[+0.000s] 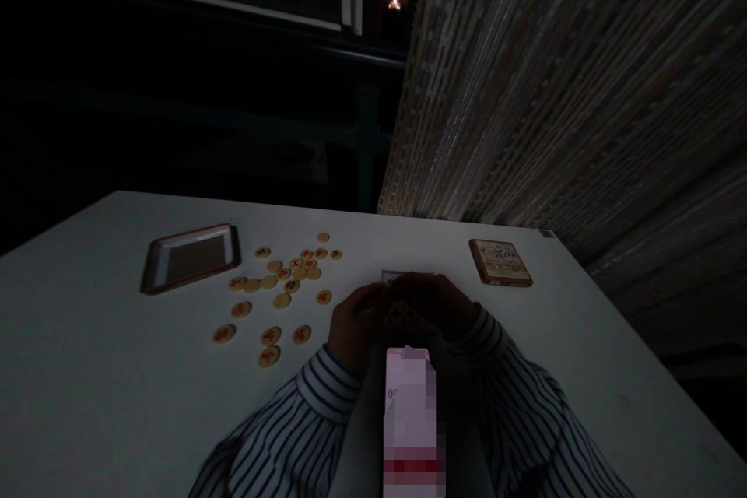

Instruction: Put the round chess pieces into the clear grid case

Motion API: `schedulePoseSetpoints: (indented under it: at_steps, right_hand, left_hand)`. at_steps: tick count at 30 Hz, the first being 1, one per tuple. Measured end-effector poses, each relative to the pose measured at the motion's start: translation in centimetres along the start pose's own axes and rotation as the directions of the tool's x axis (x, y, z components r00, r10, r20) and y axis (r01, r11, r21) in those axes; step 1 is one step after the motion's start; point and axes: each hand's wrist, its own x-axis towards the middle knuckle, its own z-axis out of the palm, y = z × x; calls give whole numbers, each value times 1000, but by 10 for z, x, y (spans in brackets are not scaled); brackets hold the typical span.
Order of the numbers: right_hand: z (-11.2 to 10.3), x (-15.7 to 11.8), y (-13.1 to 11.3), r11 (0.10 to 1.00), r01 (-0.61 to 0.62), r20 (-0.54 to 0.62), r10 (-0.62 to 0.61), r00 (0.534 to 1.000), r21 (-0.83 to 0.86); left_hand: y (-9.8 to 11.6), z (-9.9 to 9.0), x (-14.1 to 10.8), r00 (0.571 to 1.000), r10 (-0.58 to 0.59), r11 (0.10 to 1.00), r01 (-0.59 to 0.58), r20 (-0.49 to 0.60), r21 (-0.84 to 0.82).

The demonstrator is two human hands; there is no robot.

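- From my head view, my left hand [353, 327] reaches forward and inward to just left beyond the phone [412, 420], fingers curled inward.
- I bring my right hand [447, 303] in from the right beyond the phone, fingers bent over and angled left; deep shadow means I cannot tell how wide either hand is open or what it grips.
- Between them, just beyond the phone, lies the case [392, 275], round pieces [400, 311] showing dimly; its far edge runs left to right, but its long axis is mostly hidden.
- More discs [282, 300] lie scattered left beyond the phone.
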Motion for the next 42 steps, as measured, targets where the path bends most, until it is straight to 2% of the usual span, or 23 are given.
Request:
schedulePoseSetpoints:
  at_steps: [7,12,25,31,42]
  right_hand:
    - [-5,0,-5,999,-3,96,7,995,-38]
    - [-4,0,-6,998,-14,122,20,992,-54]
    - [-2,-1,-13,998,-11,47,14,999,-57]
    - [0,0,-18,994,-21,24,23,999,-104]
    - [-2,1,-16,987,12,18,-9,1000,-163]
  left_hand:
    - [-2,1,0,999,-26,999,25,-44,-28]
    - [-3,0,0,998,-31,999,30,-52,-22]
    - [-5,-2,3,995,-75,997,72,-66,-43]
    - [0,-1,3,994,-85,991,76,-73,-114]
    - [0,-2,2,997,-75,992,75,1,-104]
